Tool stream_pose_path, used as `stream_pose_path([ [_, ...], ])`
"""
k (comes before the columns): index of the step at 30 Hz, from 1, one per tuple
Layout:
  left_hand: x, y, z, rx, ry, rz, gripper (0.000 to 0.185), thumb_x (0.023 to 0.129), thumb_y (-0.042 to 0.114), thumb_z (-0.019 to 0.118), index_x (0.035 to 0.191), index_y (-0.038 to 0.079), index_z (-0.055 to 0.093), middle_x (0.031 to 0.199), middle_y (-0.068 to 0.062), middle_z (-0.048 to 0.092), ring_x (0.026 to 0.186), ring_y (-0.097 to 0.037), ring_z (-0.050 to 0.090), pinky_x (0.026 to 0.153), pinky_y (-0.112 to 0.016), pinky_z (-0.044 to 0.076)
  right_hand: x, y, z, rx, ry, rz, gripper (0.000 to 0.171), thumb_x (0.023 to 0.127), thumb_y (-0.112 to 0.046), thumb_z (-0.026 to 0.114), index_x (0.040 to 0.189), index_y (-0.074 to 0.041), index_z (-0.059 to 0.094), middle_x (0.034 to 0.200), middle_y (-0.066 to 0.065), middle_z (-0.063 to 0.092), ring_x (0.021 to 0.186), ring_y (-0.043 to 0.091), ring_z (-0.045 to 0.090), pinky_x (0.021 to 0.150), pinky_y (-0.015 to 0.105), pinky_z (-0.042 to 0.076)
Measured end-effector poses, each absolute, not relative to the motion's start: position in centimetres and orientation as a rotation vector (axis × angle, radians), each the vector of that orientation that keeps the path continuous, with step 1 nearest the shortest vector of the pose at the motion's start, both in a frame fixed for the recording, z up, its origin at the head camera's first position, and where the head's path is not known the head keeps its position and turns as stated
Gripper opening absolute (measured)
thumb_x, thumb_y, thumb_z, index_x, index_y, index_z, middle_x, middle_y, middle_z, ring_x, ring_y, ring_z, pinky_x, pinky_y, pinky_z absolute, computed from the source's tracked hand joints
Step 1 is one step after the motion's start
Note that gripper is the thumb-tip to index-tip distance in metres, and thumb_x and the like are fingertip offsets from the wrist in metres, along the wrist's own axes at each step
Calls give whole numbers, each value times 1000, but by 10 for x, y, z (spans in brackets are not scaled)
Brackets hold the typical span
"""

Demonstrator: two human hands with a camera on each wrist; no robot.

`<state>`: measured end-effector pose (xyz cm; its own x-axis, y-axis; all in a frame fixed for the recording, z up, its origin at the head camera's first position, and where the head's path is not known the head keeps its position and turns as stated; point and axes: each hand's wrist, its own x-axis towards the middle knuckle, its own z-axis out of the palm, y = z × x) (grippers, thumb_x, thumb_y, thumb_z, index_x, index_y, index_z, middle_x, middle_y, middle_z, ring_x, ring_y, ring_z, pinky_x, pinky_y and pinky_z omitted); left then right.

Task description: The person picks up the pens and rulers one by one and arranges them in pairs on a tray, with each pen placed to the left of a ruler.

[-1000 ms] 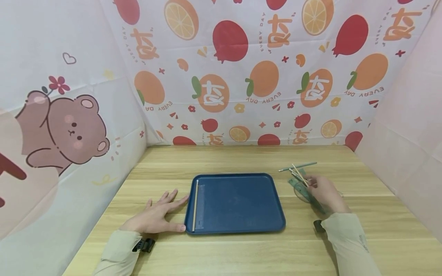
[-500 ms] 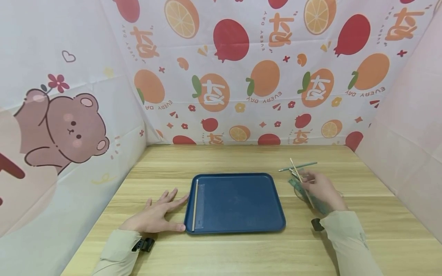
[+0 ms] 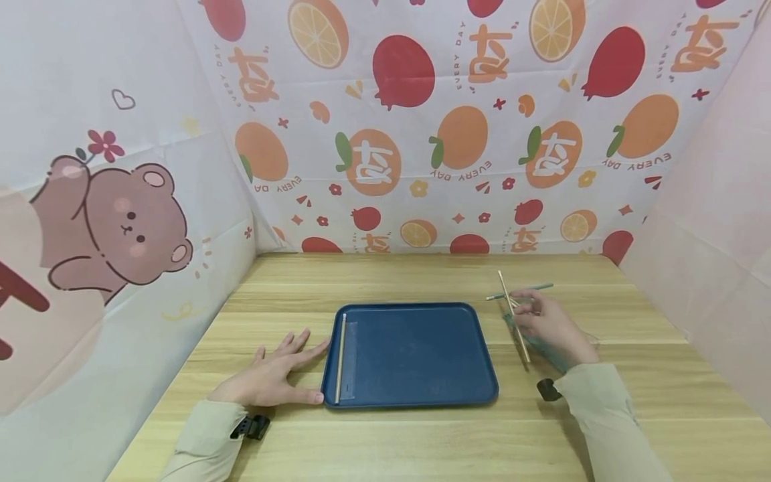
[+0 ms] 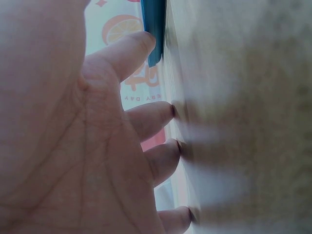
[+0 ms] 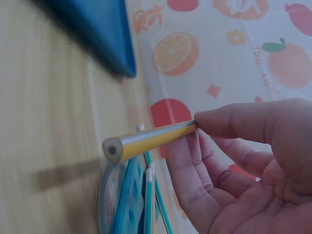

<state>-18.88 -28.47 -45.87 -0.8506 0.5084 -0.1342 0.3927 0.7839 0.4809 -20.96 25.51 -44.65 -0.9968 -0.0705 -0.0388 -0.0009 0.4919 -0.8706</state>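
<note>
Right hand [image 3: 551, 325]: fingers pinch a thin yellow wooden pencil [image 3: 513, 314], lifted right of centre above green rulers [image 3: 542, 348]. Left hand [image 3: 271, 375]: fingers flat and spread on the wooden table [image 3: 421, 442], thumb against the blue plastic tray [image 3: 415, 355], centre frame.

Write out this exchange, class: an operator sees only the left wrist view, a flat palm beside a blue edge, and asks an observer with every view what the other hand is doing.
Observer: The right hand pinches a yellow pencil between thumb and fingertips.
Operator: What lies under it?
Observer: Teal rulers lie on the wooden table beneath the pencil.
Operator: Is that blue edge a tray?
Observer: Yes, a blue tray; a thin pale stick lies along its left side.
</note>
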Motion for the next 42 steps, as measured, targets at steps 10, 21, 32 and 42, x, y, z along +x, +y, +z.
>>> stream_pose_path([
  [10,-192,-286,-462,707,2732,638,101,85,68,81,168,29,39,178,-28,14,161,-62,8,109,-95,1,-214,248,-444,-96,2513,-1686,60,106,-6,64,161,-1,41,129,24,62,118,31,71,100,47,63],
  [21,-193,-287,-464,701,2730,634,102,84,70,80,168,31,38,178,-28,16,162,-60,9,111,-94,2,-216,227,-443,-104,2401,-1789,65,106,-1,63,163,5,33,122,19,62,105,20,72,98,42,64],
  [32,-192,-285,-459,697,2714,636,101,85,67,82,168,30,38,178,-28,16,162,-59,9,111,-94,4,-225,206,-451,-109,2387,-1764,63,104,-1,64,161,2,37,128,26,60,114,31,72,99,45,63],
  [42,-192,-287,-461,691,2717,647,101,85,67,82,168,31,38,178,-28,15,163,-59,8,111,-94,2,-236,185,-449,-113,2388,-1700,61,106,-7,65,161,-1,41,119,19,67,104,25,75,90,38,66],
])
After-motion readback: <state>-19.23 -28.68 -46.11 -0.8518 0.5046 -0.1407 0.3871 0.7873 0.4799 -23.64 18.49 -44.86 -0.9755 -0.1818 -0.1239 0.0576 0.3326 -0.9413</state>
